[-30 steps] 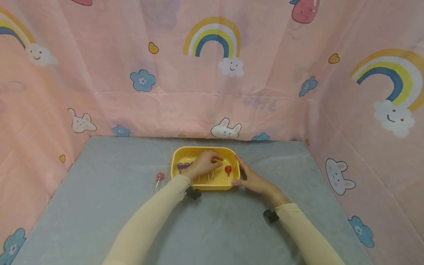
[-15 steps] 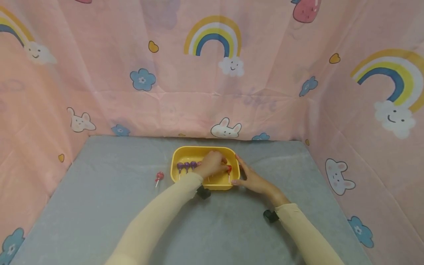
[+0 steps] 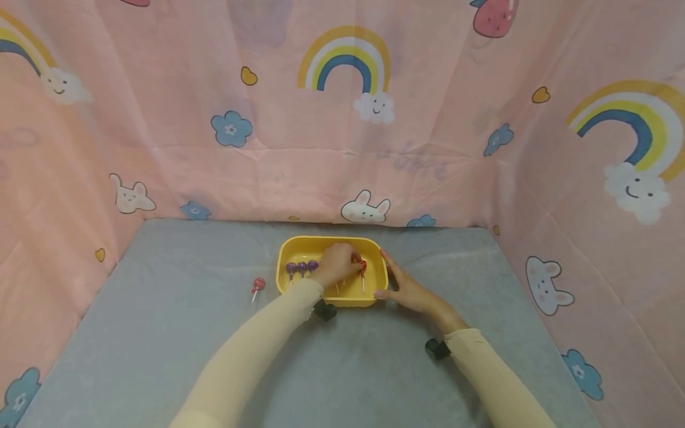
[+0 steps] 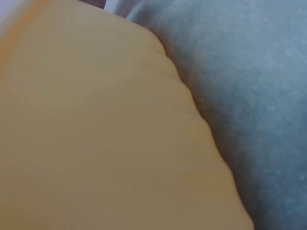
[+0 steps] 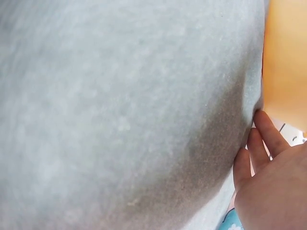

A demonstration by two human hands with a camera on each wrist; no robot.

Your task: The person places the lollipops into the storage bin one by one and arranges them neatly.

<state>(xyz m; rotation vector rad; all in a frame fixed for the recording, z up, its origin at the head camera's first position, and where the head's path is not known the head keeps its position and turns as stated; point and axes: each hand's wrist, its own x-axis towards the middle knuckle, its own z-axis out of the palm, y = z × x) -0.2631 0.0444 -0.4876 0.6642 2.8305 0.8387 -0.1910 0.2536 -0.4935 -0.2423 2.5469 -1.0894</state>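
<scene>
A yellow tray (image 3: 299,300) lies on the grey cloth with lollipops in it. Purple lollipops (image 3: 302,267) form a row at its left, and white sticks show farther right. My left hand (image 3: 337,264) reaches over the tray and pinches a red lollipop (image 3: 363,267) near its head, the stick pointing towards me. That hand hides the middle lollipops' heads. My right hand (image 3: 409,291) rests against the tray's right end, thumb at the front corner and fingers extended along the side. In the right wrist view, the right hand's fingers (image 5: 266,132) lie spread beside the yellow wall.
One pinkish-red lollipop (image 3: 259,283) lies on the grey cloth (image 3: 187,285), left of the tray. A pink printed curtain (image 3: 278,178) stands behind the table and along both sides.
My left hand has moved right to the red lollipop, then back left a little, and the red lollipop has shifted left with it. My right hand and the tray have stayed put.
</scene>
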